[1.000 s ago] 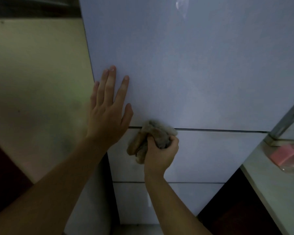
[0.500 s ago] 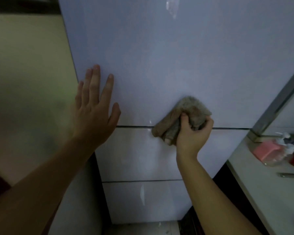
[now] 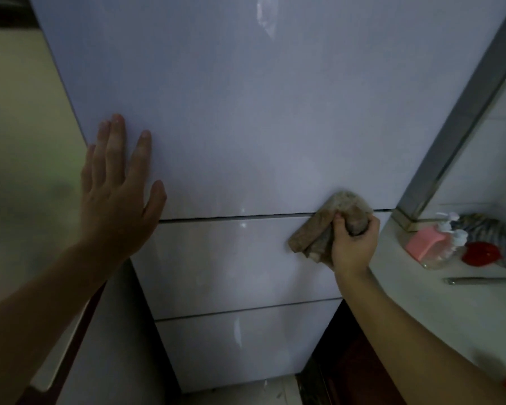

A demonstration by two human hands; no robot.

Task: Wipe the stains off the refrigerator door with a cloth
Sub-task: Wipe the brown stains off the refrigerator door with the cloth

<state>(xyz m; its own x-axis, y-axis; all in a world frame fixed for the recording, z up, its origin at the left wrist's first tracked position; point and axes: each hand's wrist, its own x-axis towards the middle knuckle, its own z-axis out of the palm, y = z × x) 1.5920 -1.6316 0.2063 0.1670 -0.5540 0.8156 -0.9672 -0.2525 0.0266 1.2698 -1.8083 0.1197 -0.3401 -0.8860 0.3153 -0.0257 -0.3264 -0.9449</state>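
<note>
The pale, glossy refrigerator door [image 3: 246,127] fills the middle of the view, with two drawer fronts below it. My left hand [image 3: 117,194] lies flat with straight fingers on the door's lower left corner. My right hand [image 3: 354,247] grips a crumpled brown cloth [image 3: 319,226] and presses it against the seam between the upper door and the first drawer, near the right edge. Small white smears show by the seam [image 3: 243,217], on the lowest drawer [image 3: 237,331] and high on the door [image 3: 265,16].
A light countertop [image 3: 450,302] juts out on the right, carrying a pink pump bottle [image 3: 430,241], a red object [image 3: 481,254], a striped cloth and a metal utensil [image 3: 479,279]. A metal post [image 3: 465,112] rises beside the refrigerator. A yellowish wall stands to the left.
My right hand has slid the cloth rightward along the seam, from near the left hand to the door's right edge. My left hand stays flat on the door.
</note>
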